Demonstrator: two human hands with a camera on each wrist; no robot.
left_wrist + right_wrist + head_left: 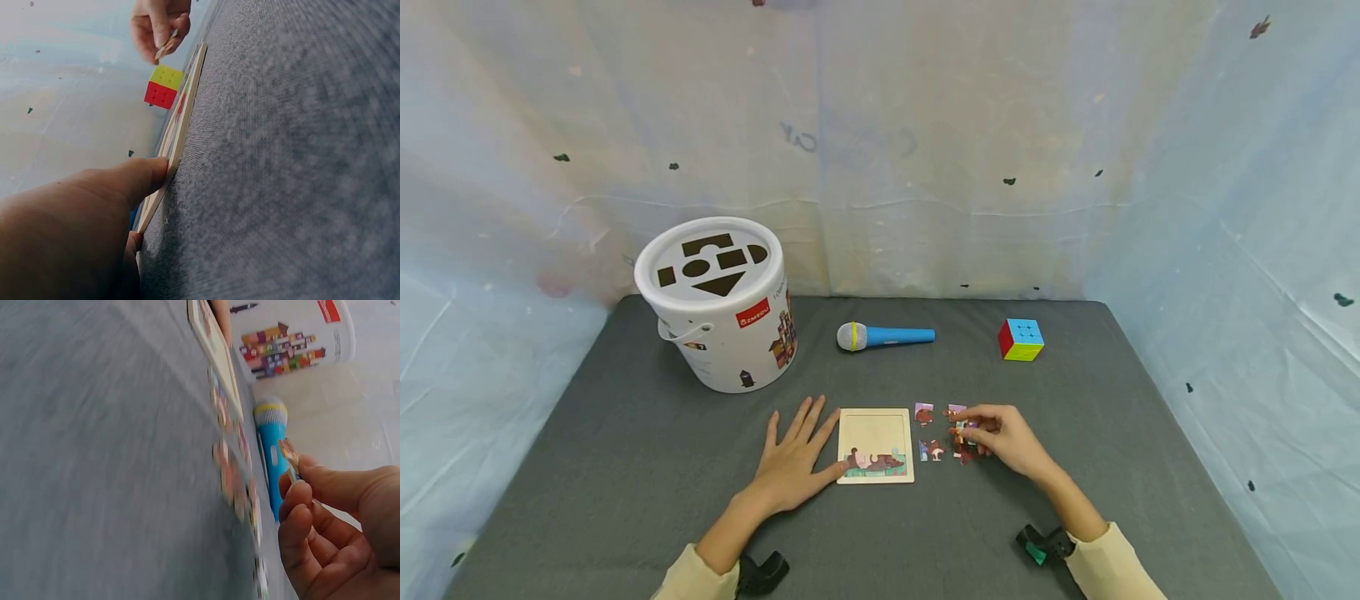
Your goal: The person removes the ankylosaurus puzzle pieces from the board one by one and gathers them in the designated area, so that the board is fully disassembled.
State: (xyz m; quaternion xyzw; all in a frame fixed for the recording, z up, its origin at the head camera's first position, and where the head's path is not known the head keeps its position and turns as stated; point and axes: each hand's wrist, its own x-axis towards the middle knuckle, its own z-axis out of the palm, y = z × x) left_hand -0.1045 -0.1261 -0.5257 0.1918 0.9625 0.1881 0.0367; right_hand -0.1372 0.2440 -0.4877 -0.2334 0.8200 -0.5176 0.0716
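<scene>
A wooden puzzle board (875,425) lies flat on the grey cloth, with a row of fitted pieces showing a brown animal along its near edge. My left hand (795,467) rests on the cloth to its left, fingers spread and straight, the thumb touching the board's edge. Over the loose pieces on the right, my right hand (1006,437) pinches a small puzzle piece (289,453) between thumb and fingers, raised above the cloth. Loose puzzle pieces (923,414) lie beside the board, some partly hidden under the right hand.
A white bucket (730,350) with shaped holes in its lid stands at the back left. Behind the board lies a blue toy microphone (895,336). A puzzle cube (1021,340) sits at the back right. Plastic sheeting hangs round the table.
</scene>
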